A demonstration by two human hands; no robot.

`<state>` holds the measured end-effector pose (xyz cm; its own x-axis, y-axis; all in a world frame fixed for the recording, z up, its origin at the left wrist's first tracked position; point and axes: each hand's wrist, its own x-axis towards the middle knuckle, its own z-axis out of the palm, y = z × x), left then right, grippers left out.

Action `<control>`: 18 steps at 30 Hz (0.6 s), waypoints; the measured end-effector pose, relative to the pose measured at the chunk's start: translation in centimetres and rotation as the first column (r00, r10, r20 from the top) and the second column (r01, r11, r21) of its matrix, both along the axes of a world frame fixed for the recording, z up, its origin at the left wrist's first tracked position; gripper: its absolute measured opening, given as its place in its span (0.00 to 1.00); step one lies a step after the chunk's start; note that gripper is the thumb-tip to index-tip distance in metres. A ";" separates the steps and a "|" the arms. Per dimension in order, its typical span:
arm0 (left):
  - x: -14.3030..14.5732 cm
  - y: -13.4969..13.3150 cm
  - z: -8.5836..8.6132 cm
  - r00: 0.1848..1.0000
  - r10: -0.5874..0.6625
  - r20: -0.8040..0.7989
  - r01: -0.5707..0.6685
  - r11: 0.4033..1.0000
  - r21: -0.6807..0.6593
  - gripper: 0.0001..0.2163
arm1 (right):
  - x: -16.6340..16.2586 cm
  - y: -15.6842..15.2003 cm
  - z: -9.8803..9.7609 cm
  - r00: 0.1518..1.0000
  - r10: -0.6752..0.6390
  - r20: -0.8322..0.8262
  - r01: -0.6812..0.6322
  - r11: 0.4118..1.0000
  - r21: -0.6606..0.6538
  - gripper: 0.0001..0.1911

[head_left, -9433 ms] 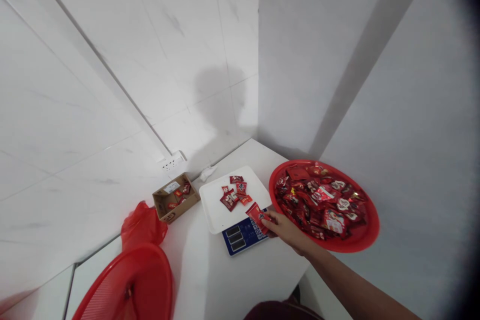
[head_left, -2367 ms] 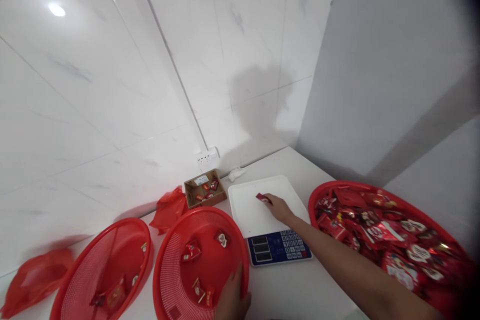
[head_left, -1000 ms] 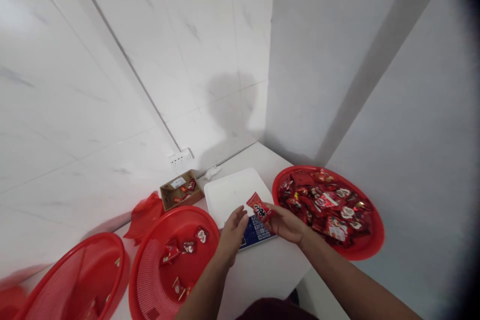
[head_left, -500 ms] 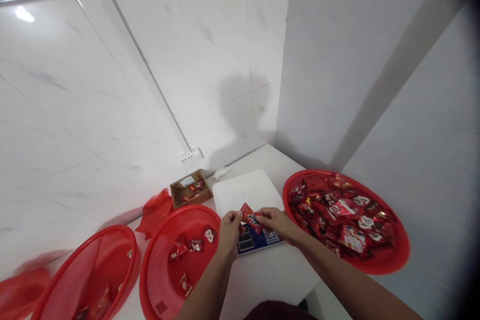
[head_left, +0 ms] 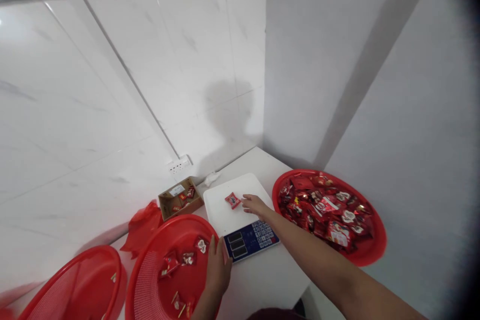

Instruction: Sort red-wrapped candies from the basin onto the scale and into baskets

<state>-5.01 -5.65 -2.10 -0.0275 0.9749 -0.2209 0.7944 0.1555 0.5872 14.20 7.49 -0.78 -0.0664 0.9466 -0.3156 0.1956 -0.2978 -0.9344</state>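
A small red candy packet (head_left: 233, 200) lies alone on the white pan of a digital scale (head_left: 225, 212) with a blue keypad front. My right hand (head_left: 255, 205) rests on the pan just right of the packet, fingers stretched out, holding nothing. My left hand (head_left: 218, 270) lies on the right rim of the middle red basket (head_left: 150, 260), fingers flat along the edge. That basket holds several red packets (head_left: 182, 260).
A large red tray (head_left: 369, 252) heaped with red candy packets sits right of the scale. A second red basket (head_left: 75, 285) is at the far left. A small cardboard box (head_left: 180, 200) and a red plastic bag (head_left: 142, 227) stand by the tiled wall, near a socket (head_left: 179, 165).
Half a second ago both hands held one red packet above the keypad. Now the packet lies on the pan, my right hand is off it, and my left hand has dropped to the basket rim.
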 end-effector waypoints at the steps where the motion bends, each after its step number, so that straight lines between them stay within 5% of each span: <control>1: -0.3 -0.2 -0.5 0.999 -0.027 -0.039 0.027 1.000 0.009 0.27 | 0.3 -0.1 -0.2 0.999 -0.013 0.050 0.012 1.000 0.028 0.21; 9: -1.9 -1.7 -3.0 0.994 -0.099 -0.034 0.101 0.993 0.058 0.28 | 10.1 -3.9 -0.2 0.866 -0.169 0.471 0.057 0.968 0.244 0.18; 13: -1.2 -1.8 -2.5 0.996 -0.080 -0.039 0.084 0.992 0.093 0.26 | 15.4 -5.8 -0.6 0.458 -0.233 0.858 0.100 0.972 0.211 0.22; 18: 0.2 -1.4 -1.2 0.997 -0.073 -0.022 0.075 0.992 0.103 0.24 | 17.9 -7.1 -1.2 0.446 -0.112 0.888 0.124 0.990 0.062 0.20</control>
